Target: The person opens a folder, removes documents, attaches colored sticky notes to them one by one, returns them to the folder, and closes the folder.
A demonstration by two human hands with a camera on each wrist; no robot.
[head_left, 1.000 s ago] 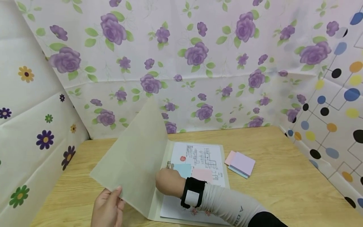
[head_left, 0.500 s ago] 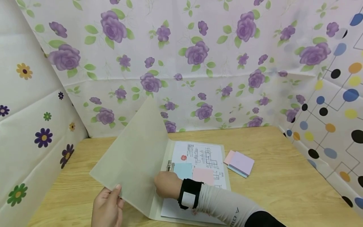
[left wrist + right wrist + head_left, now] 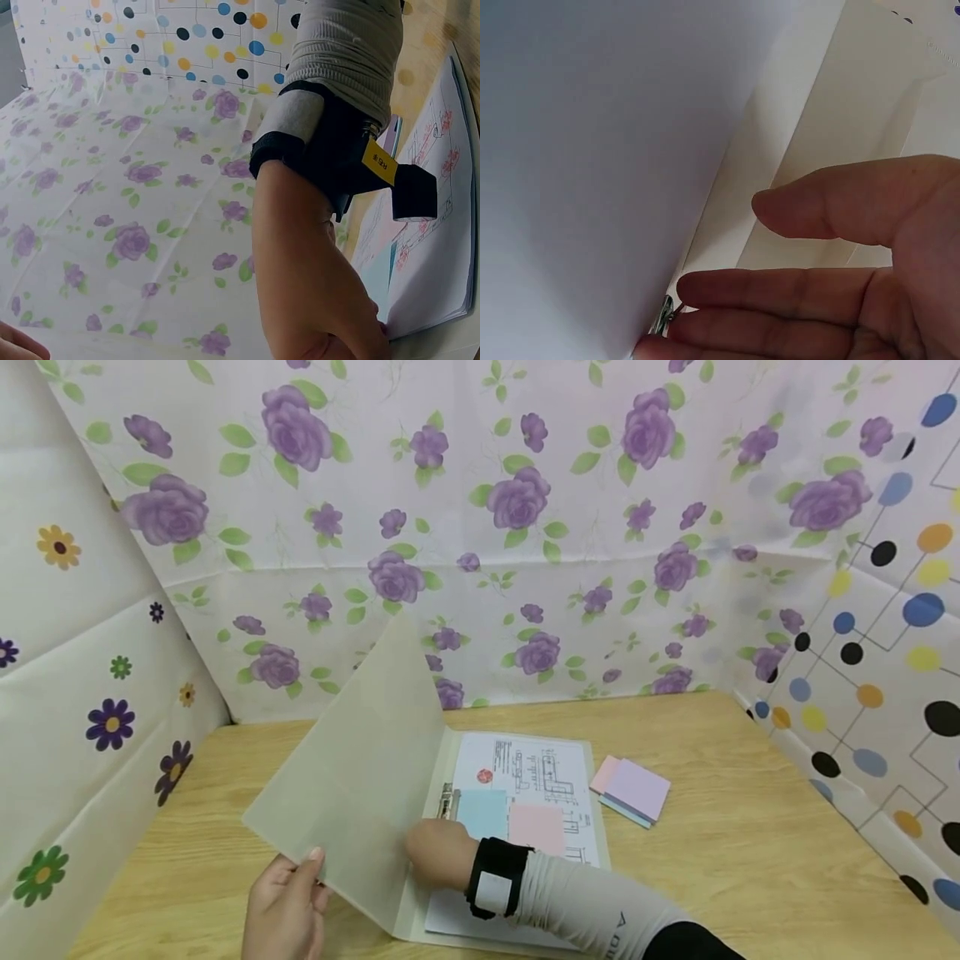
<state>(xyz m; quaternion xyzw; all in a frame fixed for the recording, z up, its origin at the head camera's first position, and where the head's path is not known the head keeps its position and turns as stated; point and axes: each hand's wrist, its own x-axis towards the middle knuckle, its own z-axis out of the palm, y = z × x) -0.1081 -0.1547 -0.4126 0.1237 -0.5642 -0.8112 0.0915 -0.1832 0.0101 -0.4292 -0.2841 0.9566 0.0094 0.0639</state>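
A cream file folder [image 3: 352, 785] stands on the table with its cover raised. My left hand [image 3: 285, 902] pinches the cover's lower corner between thumb and fingers. Inside lie white printed papers [image 3: 551, 768] with line drawings and red stamps, plus a blue sticky note [image 3: 483, 810] and a pink one [image 3: 536, 827]. Over the spine, just below the metal clip [image 3: 446, 797], is my right hand [image 3: 441, 853]. In the right wrist view, its fingers [image 3: 772, 292] extend straight to the clip [image 3: 662, 315] at the papers' edge, the thumb held apart.
A small stack of sticky notes [image 3: 637, 789], lilac on top with pink and blue beneath, lies right of the folder on the wooden table [image 3: 750, 827]. Patterned cloth walls [image 3: 517, 552] enclose the table at the back and both sides.
My right hand has slid slightly toward me along the spine, uncovering more of the metal clip. The left hand keeps its hold on the cover, almost unmoved.
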